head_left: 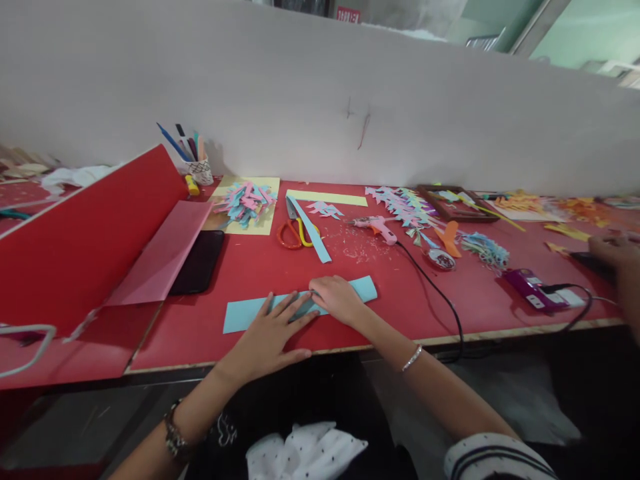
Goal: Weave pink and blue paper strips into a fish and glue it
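A folded strip of light blue paper (367, 289) lies across the table near its front edge. My left hand (273, 337) rests flat on the strip's left half, fingers spread and holding nothing. Over the strip's right half, my right hand (337, 299) is closed, its curled fingertips pressing on the paper beside my left fingers. Whatever may be inside those fingers is hidden. Beyond the hands lie scissors (295, 230) with red and yellow handles, and a narrow blue paper strip (313, 233) slants beside them.
A pink glue gun (377, 227) trails a black cord to the front edge. Behind are a pile of paper pieces (247, 203) and a pen cup (201, 171). At left stand a red board (100, 240) and a phone (200, 263). Another person's hand (617, 250) is at right.
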Action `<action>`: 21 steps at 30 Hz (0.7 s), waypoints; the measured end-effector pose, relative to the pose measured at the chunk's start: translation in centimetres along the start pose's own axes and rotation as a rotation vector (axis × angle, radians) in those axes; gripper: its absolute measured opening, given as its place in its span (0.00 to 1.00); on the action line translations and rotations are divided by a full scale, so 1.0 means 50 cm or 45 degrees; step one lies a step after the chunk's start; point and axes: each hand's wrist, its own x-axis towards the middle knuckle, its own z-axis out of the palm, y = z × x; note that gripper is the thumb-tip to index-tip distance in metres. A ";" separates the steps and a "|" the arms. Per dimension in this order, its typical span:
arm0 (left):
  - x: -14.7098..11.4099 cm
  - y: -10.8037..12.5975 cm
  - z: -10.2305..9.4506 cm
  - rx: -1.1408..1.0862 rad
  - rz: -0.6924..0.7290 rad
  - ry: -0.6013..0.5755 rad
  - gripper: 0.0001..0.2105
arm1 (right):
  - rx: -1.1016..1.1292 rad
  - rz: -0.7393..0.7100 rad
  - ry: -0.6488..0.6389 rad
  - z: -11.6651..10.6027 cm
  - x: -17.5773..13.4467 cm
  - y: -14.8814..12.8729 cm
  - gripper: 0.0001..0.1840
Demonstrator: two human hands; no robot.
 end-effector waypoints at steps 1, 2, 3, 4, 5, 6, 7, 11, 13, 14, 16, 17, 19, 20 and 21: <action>-0.005 -0.003 0.000 -0.007 -0.014 -0.028 0.30 | 0.003 0.001 0.005 0.001 0.000 0.000 0.10; -0.011 -0.008 -0.001 -0.013 -0.025 -0.052 0.31 | 0.009 0.003 0.010 0.002 0.000 0.001 0.11; -0.018 -0.013 -0.004 -0.018 -0.034 -0.070 0.31 | 0.020 0.003 0.016 0.002 0.000 0.002 0.11; -0.024 -0.018 -0.006 -0.023 -0.037 -0.083 0.31 | 0.038 0.002 0.022 0.002 -0.001 0.003 0.12; -0.031 -0.023 -0.009 -0.026 -0.040 -0.092 0.30 | 0.061 -0.003 0.029 0.002 -0.002 0.005 0.12; -0.036 -0.027 -0.010 -0.028 -0.046 -0.098 0.30 | 0.089 -0.012 0.037 0.002 -0.004 0.009 0.11; -0.041 -0.031 -0.011 -0.028 -0.052 -0.106 0.30 | 0.120 -0.019 0.049 0.002 -0.007 0.014 0.11; -0.049 -0.037 -0.012 -0.035 -0.066 -0.163 0.32 | 0.202 -0.004 0.112 0.009 -0.027 0.047 0.11; -0.048 -0.036 -0.014 -0.047 -0.071 -0.196 0.33 | 0.217 0.024 0.155 0.015 -0.041 0.063 0.12; -0.047 -0.035 -0.015 -0.049 -0.079 -0.210 0.33 | 0.221 0.040 0.180 0.017 -0.048 0.069 0.12; -0.045 -0.033 -0.018 -0.048 -0.101 -0.238 0.33 | 0.224 0.088 0.233 0.022 -0.061 0.078 0.11; -0.044 -0.033 -0.020 -0.047 -0.110 -0.253 0.33 | 0.220 0.119 0.255 0.024 -0.067 0.081 0.10; -0.043 -0.032 -0.022 -0.048 -0.119 -0.280 0.34 | 0.198 0.198 0.293 0.027 -0.078 0.086 0.09; -0.043 -0.031 -0.023 -0.048 -0.119 -0.291 0.34 | 0.178 0.245 0.313 0.029 -0.083 0.089 0.09; -0.043 -0.031 -0.024 -0.046 -0.118 -0.297 0.34 | 0.151 0.293 0.336 0.030 -0.087 0.093 0.09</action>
